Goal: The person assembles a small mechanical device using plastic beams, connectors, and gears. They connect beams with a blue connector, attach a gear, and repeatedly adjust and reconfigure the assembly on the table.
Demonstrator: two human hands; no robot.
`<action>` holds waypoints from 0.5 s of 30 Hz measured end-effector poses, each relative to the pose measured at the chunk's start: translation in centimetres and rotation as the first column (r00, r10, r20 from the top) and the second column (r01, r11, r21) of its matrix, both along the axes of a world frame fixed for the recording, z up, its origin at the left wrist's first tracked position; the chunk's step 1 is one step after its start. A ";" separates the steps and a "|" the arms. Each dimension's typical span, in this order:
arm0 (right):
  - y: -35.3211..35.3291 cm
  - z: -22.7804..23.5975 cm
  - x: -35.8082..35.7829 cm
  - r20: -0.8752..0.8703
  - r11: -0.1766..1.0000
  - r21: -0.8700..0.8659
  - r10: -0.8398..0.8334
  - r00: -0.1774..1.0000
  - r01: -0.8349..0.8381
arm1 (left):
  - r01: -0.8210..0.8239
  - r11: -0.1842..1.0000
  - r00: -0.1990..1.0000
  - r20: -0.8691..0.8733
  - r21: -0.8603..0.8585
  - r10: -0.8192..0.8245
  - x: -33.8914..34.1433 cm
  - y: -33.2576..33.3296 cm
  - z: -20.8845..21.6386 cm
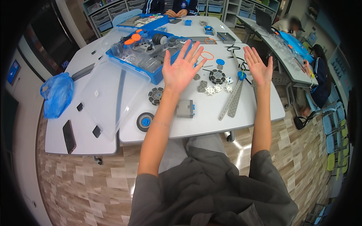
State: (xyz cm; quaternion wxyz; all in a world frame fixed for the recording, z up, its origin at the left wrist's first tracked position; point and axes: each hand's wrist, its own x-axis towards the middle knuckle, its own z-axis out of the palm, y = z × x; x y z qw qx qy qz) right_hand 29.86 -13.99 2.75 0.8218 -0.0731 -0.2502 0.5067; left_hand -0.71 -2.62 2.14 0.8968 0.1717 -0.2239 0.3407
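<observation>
My left hand [181, 69] is raised above the table, palm up and fingers spread, holding nothing. My right hand [259, 67] is held out the same way, also with nothing in it. Beneath and between them lie a black omni wheel [217, 77], several white connector blocks [218, 88], grey blocks [202, 86] and long grey perforated beams [233, 98] meeting at a blue round piece [241, 75]. Close to my left forearm are a second omni wheel [155, 96], a grey box-shaped module [184, 109] and a black tire with a blue hub [144, 121].
A blue parts box [154, 75] with a clear lid [113, 94] stands at left. Further left are a blue plastic bag [57, 94] and a phone [69, 136]. Across the table a person's hands [176, 14] show. People sit by another table [279, 49] at right.
</observation>
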 end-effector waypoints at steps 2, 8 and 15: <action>-0.3 0.5 -0.7 0.425 0.925 -0.235 -0.179 0.887 0.299 | 0.005 1.000 1.000 -0.027 -0.006 -0.005 -0.1 -0.2 0.1; -3.4 -2.3 -4.6 0.990 0.364 0.119 0.025 -0.138 0.924 | 0.054 0.998 0.998 -0.030 0.033 -0.053 -0.1 -0.6 0.4; -3.5 -4.7 -5.1 0.972 0.328 0.172 0.097 -0.215 0.929 | 0.036 0.998 0.997 -0.073 0.045 -0.032 0.0 -0.7 0.4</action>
